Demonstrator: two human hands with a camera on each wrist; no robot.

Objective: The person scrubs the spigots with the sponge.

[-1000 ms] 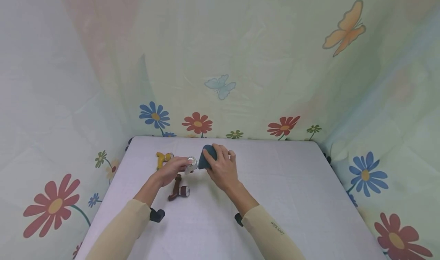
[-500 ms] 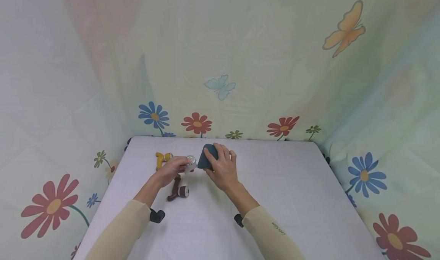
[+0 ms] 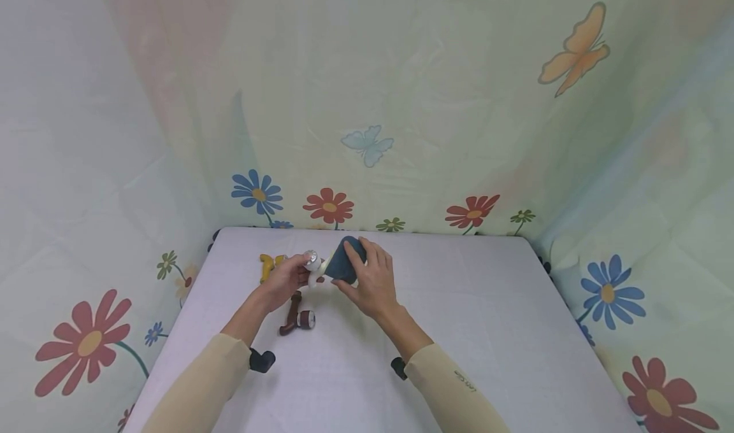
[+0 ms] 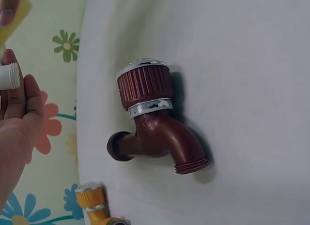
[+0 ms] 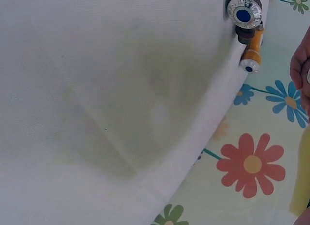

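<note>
My left hand (image 3: 295,272) grips a small white faucet (image 3: 313,269) with a chrome cap and holds it above the table. My right hand (image 3: 367,275) holds a dark teal sponge (image 3: 346,262) with a yellow underside, pressed against the faucet. In the left wrist view the faucet's white threaded end (image 4: 9,76) shows beside my left hand (image 4: 19,118), with the yellow face of the sponge (image 4: 14,9) above it. A brown faucet (image 3: 298,318) lies on the white table (image 3: 459,331) just below my left hand. A yellow faucet (image 3: 267,265) lies left of it.
The brown faucet (image 4: 152,123) with its ribbed knob and the yellow faucet (image 4: 94,203) lie near the table's left edge. Flowered cloth walls (image 3: 367,102) close the table in at the back and both sides. The table's right half is bare white cloth.
My left hand has lifted and tilted the white faucet upward. My right hand has brought the sponge left, against the faucet. The brown and yellow faucets have not moved.
</note>
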